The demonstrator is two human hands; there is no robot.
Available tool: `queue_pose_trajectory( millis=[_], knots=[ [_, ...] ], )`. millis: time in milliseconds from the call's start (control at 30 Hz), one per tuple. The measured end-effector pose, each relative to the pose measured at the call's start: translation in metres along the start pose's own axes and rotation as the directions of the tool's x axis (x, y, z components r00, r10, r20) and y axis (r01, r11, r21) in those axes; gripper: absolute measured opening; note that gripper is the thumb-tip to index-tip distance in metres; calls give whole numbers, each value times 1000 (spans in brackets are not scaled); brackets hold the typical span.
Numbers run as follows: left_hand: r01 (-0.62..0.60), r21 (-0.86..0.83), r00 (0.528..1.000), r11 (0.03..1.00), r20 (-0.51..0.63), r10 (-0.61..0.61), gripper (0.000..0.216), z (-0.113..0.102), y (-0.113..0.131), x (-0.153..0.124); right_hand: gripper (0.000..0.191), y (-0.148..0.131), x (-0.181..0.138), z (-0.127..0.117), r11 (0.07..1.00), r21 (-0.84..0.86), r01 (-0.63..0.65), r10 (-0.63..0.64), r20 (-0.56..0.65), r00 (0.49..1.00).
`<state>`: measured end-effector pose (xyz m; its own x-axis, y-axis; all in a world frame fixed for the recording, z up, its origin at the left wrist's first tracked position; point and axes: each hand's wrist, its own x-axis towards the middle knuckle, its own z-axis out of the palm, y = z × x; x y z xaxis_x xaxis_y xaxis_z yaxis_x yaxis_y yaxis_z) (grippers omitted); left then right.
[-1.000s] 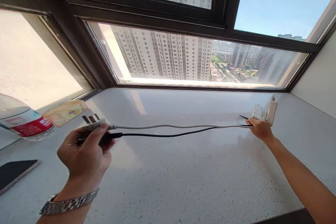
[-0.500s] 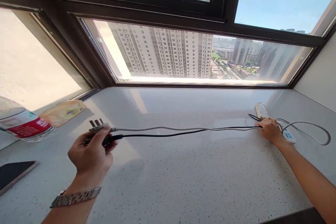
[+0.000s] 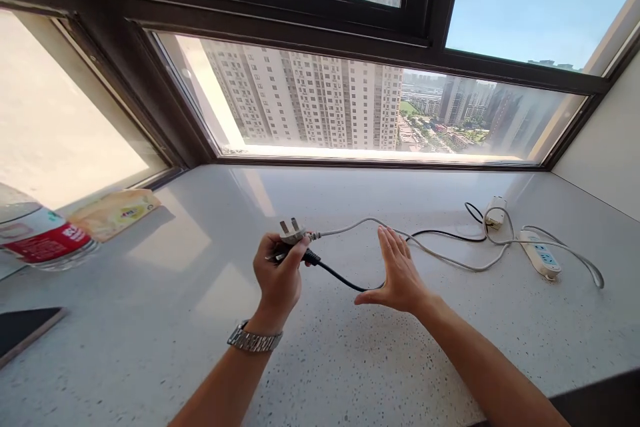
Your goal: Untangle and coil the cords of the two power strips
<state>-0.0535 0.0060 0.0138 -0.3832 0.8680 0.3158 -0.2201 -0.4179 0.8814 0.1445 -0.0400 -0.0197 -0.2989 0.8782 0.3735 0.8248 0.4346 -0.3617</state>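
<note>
My left hand, with a metal watch on its wrist, is closed around two plugs: a white plug with its prongs pointing up and a black plug below it, partly hidden by the fingers. A white cord and a black cord run rightward from them. My right hand is open, thumb and fingers apart, over the cords in the middle of the counter; whether it touches them I cannot tell. Farther right lie a white power strip and a white block, with cord loops around them.
At the left stand a bottle with a red label and a yellow packet. A dark phone-like slab lies at the near left. Behind the speckled counter is a dark-framed window; a white wall bounds the right.
My left hand has moved right with both plugs. My right hand has let go of the cords near the power strip and come left, opening. The cords have gone slack and curve.
</note>
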Motion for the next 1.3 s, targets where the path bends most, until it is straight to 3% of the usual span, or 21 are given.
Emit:
queue_pose_trajectory(
  millis=[67, 167, 267, 333, 367, 500, 567, 633, 700, 833, 933, 1033, 1133, 1233, 1300],
  knots=[
    [9, 40, 997, 999, 75, -12, 33, -3, -5, -7, 127, -24, 9, 19, 997, 29, 67, -65, -77, 995],
    [-39, 146, 984, 989, 175, 13, 31, -10, -11, -15, 114, -37, 17, 36, 999, 5, 39, -38, -202, 979],
    [-117, 234, 972, 965, 227, 63, 30, -14, -16, -21, 71, -29, 22, 37, 1000, 13, 26, -23, -202, 979],
    [-100, 188, 963, 977, 267, 47, 36, -12, -18, -26, 30, -22, 22, 33, 999, 38, -3, 8, -137, 991],
    [-61, 124, 955, 990, 297, 21, 45, -10, -19, -30, 22, -19, 22, 31, 998, 43, -38, 43, -111, 993],
    [174, -111, 869, 979, 485, -99, 84, 3, -25, -49, 26, -19, 18, 28, 989, 41, -141, 144, -117, 983],
    [259, -59, 796, 964, 578, -179, 81, 8, -28, -57, 21, -24, 16, 29, 994, 20, -110, 111, -81, 991],
    [267, 50, 754, 962, 611, -241, 58, 12, -30, -60, 17, -29, 15, 32, 999, 3, -51, 51, -19, 999],
    [229, 102, 786, 968, 567, -246, 40, 13, -28, -57, 17, -33, 16, 33, 1000, -2, -12, 12, 26, 1000],
    [220, -21, 900, 975, 390, -194, 60, 12, -10, -34, 26, -24, 19, 25, 995, -56, -89, 96, 150, 984],
    [283, -106, 932, 953, 267, -247, 65, -2, 13, -6, 26, 3, 17, 8, 969, -98, -228, 244, 221, 944],
    [282, -147, 959, 948, 68, -275, 67, -28, 38, 24, 31, 40, 9, -16, 900, -147, -410, 434, 209, 876],
    [169, -126, 978, 977, -99, -182, 66, -53, 57, 45, 37, 70, -2, -40, 779, -185, -600, 626, 154, 765],
    [26, -10, 995, 1000, -101, -27, 67, -64, 62, 50, 39, 81, -12, -57, 727, -141, -672, 682, 265, 682],
    [-79, 97, 996, 992, -44, 83, 68, -62, 55, 46, 40, 80, -16, -63, 757, 7, -653, 589, 424, 687]
  ],
)
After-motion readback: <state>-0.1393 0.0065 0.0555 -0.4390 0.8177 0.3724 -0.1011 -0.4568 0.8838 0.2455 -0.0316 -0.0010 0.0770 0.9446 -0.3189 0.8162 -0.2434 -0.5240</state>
